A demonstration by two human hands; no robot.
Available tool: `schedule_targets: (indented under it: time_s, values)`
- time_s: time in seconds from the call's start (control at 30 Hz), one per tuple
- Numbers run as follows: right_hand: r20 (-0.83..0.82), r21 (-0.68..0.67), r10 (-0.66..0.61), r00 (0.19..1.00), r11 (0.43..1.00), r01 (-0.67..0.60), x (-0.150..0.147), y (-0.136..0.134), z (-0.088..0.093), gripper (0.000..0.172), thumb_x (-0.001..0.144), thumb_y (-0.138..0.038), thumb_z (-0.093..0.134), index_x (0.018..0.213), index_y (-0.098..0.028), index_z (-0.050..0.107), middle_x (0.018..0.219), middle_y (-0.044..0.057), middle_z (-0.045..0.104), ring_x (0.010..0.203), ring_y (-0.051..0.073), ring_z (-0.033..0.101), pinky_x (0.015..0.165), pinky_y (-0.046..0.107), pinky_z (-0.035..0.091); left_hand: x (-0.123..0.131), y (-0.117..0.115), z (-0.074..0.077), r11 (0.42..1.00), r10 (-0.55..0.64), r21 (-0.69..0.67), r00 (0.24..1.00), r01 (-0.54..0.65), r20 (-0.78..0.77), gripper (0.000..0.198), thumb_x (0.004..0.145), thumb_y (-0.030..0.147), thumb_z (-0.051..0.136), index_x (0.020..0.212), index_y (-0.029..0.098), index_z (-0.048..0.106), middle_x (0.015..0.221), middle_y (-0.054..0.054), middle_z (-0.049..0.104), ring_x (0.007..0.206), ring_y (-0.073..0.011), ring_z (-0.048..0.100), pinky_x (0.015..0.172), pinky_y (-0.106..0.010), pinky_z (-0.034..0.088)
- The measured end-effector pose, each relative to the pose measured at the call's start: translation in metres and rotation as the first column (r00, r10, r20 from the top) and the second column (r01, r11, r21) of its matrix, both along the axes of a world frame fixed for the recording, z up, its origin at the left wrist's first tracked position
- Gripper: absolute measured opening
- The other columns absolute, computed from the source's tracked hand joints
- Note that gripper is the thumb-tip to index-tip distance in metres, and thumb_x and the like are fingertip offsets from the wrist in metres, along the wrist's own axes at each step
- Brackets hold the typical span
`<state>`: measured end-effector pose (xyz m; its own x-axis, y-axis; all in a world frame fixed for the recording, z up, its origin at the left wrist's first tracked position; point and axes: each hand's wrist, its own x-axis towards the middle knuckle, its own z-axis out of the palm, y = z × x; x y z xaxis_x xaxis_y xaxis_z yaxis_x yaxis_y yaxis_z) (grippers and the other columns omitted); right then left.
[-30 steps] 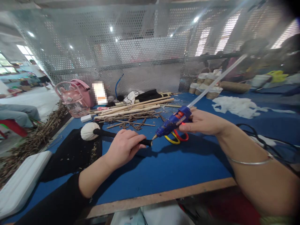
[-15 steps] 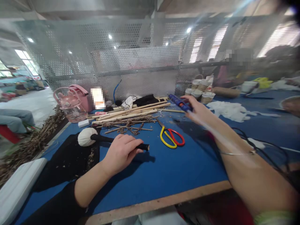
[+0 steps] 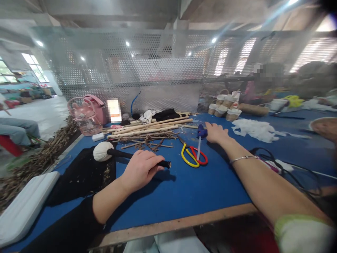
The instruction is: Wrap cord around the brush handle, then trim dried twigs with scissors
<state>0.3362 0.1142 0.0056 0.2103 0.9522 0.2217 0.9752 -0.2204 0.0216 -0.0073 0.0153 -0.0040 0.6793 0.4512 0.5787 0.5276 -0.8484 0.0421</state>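
My left hand [image 3: 139, 168] is closed round a black-wrapped stick [image 3: 121, 154], with a round white cloth-covered head [image 3: 103, 151] at its far left end. The stick's cut tip pokes out to the right of my fingers. Farther off, my right hand [image 3: 216, 134] is bent over a blue glue gun [image 3: 202, 131], its palm hiding the grip. A translucent glue stick [image 3: 199, 149] juts from the gun's rear toward me, above the scissors [image 3: 190, 156] with one yellow and one red handle. These lie open on the blue table, between my hands.
Pale sticks [image 3: 147, 129] and dry twigs [image 3: 150, 140] lie at the back. A pink bottle [image 3: 86, 117] stands back left, above a black cloth [image 3: 84, 175] and white foam block [image 3: 28, 205]. Paper cups [image 3: 223, 105], white scraps [image 3: 256, 129] and a dark cable [image 3: 297, 172] are on the right.
My right hand has lowered a little, and the glue gun has turned so its rear and glue stick face me. My left hand keeps its hold on the black stick. The view has shifted slightly.
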Motion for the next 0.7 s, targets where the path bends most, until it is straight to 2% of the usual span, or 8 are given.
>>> schedule_targets:
  time_s: [0.03,0.1,0.17,0.2,0.27,0.33,0.4,0.7]
  values:
    - [0.012,0.065,0.016,1.000,0.998,-0.016,-0.011,-0.007,0.008,0.059,0.072,-0.019,0.052,0.130,-0.014,0.039,0.126,0.023,0.043,0.113,0.039,0.042,0.084,0.056,0.036,0.000,0.000,0.000,1.000,0.000,-0.006,1.000,0.000,-0.005,0.024,0.086,0.033,0.047,0.101,0.019,0.060,0.086,-0.005,0.064,0.082,-0.0149,0.057,0.073,-0.029,0.038]
    - [-0.035,0.163,0.296,0.955,0.944,-0.286,-0.039,-0.029,0.028,0.043,0.077,-0.023,0.050,0.120,-0.017,0.052,0.122,0.016,0.050,0.112,0.032,0.045,0.090,0.046,0.037,0.000,0.001,-0.001,1.000,-0.002,-0.020,1.000,0.002,-0.017,0.025,0.086,0.034,0.046,0.101,0.019,0.060,0.085,-0.005,0.064,0.081,-0.0151,0.057,0.072,-0.029,0.037]
    - [-0.188,0.156,0.626,0.757,0.780,-0.606,-0.071,-0.059,0.049,0.031,0.083,-0.030,0.045,0.107,-0.020,0.062,0.109,0.009,0.060,0.100,0.022,0.054,0.086,0.034,0.041,0.000,0.001,-0.002,1.000,-0.003,-0.031,1.000,0.003,-0.020,0.026,0.087,0.035,0.045,0.102,0.019,0.060,0.086,-0.006,0.064,0.081,-0.0152,0.057,0.072,-0.029,0.037]
    - [-0.272,0.133,0.717,0.642,0.689,-0.713,-0.085,-0.073,0.057,0.029,0.083,-0.033,0.045,0.102,-0.021,0.064,0.102,0.006,0.063,0.094,0.020,0.056,0.082,0.031,0.043,0.000,0.002,-0.002,0.999,-0.005,-0.033,1.000,0.005,-0.017,0.026,0.087,0.035,0.045,0.102,0.019,0.060,0.087,-0.006,0.064,0.082,-0.0153,0.057,0.072,-0.029,0.037]
    - [-0.368,0.127,0.805,0.465,0.539,-0.833,-0.107,-0.098,0.069,0.026,0.081,-0.035,0.050,0.093,-0.021,0.068,0.091,0.004,0.065,0.082,0.017,0.058,0.074,0.027,0.044,0.000,0.003,-0.003,0.999,-0.012,-0.032,1.000,0.012,-0.011,0.027,0.087,0.035,0.045,0.103,0.019,0.059,0.087,-0.006,0.064,0.083,-0.0152,0.057,0.073,-0.029,0.038]
    - [-0.380,0.137,0.842,0.382,0.460,-0.877,-0.120,-0.112,0.072,0.023,0.079,-0.033,0.055,0.090,-0.020,0.069,0.085,0.004,0.066,0.077,0.015,0.058,0.071,0.026,0.043,-0.001,0.003,-0.004,1.000,-0.018,-0.024,1.000,0.018,-0.005,0.027,0.086,0.034,0.045,0.104,0.019,0.059,0.088,-0.006,0.064,0.083,-0.0149,0.057,0.073,-0.029,0.038]
    - [-0.372,0.126,0.853,0.366,0.437,-0.891,-0.124,-0.115,0.070,0.021,0.077,-0.032,0.057,0.090,-0.020,0.069,0.081,0.004,0.066,0.074,0.015,0.058,0.070,0.026,0.043,-0.001,0.003,-0.004,1.000,-0.018,-0.019,1.000,0.018,-0.003,0.027,0.086,0.035,0.045,0.104,0.019,0.059,0.088,-0.006,0.064,0.083,-0.0148,0.057,0.074,-0.029,0.038]
    - [-0.346,0.112,0.863,0.368,0.428,-0.897,-0.127,-0.102,0.059,0.017,0.078,-0.027,0.055,0.082,-0.021,0.070,0.074,0.003,0.067,0.070,0.014,0.057,0.067,0.026,0.041,0.000,0.003,-0.003,0.999,-0.020,-0.031,1.000,0.020,-0.002,0.029,0.087,0.037,0.044,0.103,0.019,0.060,0.087,-0.006,0.064,0.080,-0.0157,0.057,0.073,-0.029,0.037]
